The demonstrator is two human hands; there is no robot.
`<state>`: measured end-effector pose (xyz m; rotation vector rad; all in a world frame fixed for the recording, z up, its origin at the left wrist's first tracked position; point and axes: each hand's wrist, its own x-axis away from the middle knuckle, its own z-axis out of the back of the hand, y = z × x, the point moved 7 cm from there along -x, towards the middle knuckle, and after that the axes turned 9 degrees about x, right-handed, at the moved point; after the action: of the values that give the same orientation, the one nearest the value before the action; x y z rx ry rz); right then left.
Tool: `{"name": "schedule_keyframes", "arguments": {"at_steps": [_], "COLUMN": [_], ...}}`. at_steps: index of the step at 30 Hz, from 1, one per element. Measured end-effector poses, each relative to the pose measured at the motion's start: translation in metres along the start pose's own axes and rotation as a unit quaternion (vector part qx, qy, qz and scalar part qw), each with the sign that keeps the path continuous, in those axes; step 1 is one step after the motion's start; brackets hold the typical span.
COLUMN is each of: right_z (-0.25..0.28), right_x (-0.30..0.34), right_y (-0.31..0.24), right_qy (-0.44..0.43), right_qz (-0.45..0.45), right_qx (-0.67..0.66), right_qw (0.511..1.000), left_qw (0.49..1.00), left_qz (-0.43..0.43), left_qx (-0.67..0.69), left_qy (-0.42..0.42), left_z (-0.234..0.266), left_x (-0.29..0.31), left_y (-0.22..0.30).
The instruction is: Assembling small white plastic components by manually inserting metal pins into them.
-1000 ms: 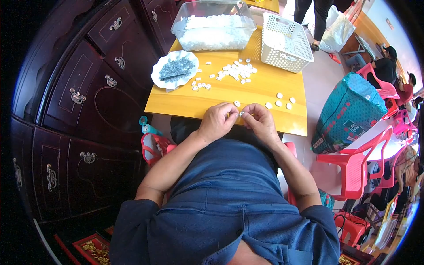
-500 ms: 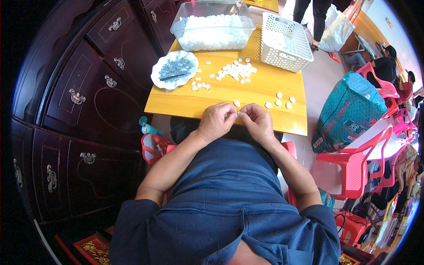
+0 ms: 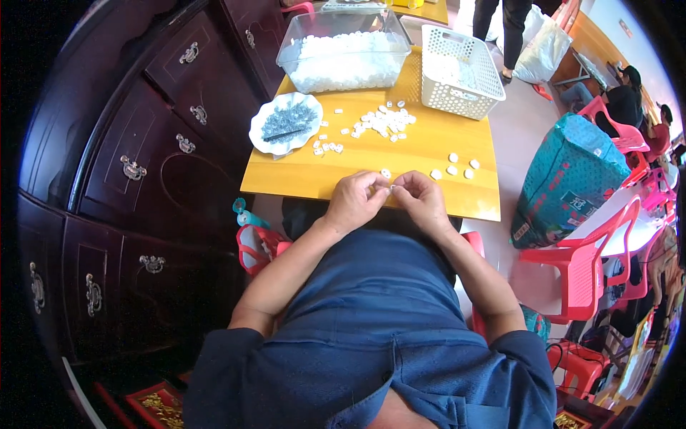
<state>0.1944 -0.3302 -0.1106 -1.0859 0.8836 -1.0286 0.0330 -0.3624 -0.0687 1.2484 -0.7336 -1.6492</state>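
My left hand [image 3: 355, 199] and my right hand [image 3: 421, 200] meet at the near edge of the yellow table [image 3: 286, 179]. Thumbs and fingers of both are pinched together around a tiny pale piece [image 3: 391, 187], too small to name and mostly covered by the fingertips. Just beyond the fingertips lies a small round white piece [image 3: 386, 173] with dark marks. Several round white pieces [image 3: 452, 170] sit apart to the right. Farther back is a loose pile of small white pieces [image 3: 382, 123], and a few small rectangular white pieces [image 3: 328, 148] are scattered to its left.
A scalloped white plate [image 3: 259, 134] of small dark and clear parts stands at the table's left. Behind are a clear bin [image 3: 343, 86] heaped with white pieces and a white perforated basket [image 3: 464, 104]. Dark drawers [image 3: 143, 193] line the left; a teal bag [image 3: 564, 186] and red chairs [image 3: 572, 275] stand right.
The whole view has shifted slightly, with the table appearing a little lower. Both hands stay pinched together at the table's edge, their fingers barely moved.
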Motion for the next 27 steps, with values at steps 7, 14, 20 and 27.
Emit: {"name": "schedule_keyframes", "arguments": {"at_steps": [7, 14, 20, 27], "right_z": [0.056, 0.09, 0.099, 0.089], "right_x": [0.001, 0.004, 0.004, 0.007], "right_y": [-0.01, -0.014, -0.018, -0.012], "right_qy": [0.012, 0.018, 0.017, 0.005], "right_qz": [-0.072, -0.059, -0.066, -0.076], "right_qx": [-0.066, -0.137, -0.146, -0.154], "right_qw": [0.995, 0.989, 0.987, 0.985], "left_qw": [0.997, 0.976, 0.958, 0.972], "left_qz": [0.046, -0.067, -0.069, -0.065], "left_qx": [-0.054, -0.199, -0.258, -0.221], "left_qy": [-0.008, -0.063, -0.107, -0.04], "left_z": [-0.012, -0.048, -0.064, -0.056], "left_x": [-0.02, -0.043, -0.048, -0.031], "left_y": [0.017, 0.046, 0.043, 0.033]}}
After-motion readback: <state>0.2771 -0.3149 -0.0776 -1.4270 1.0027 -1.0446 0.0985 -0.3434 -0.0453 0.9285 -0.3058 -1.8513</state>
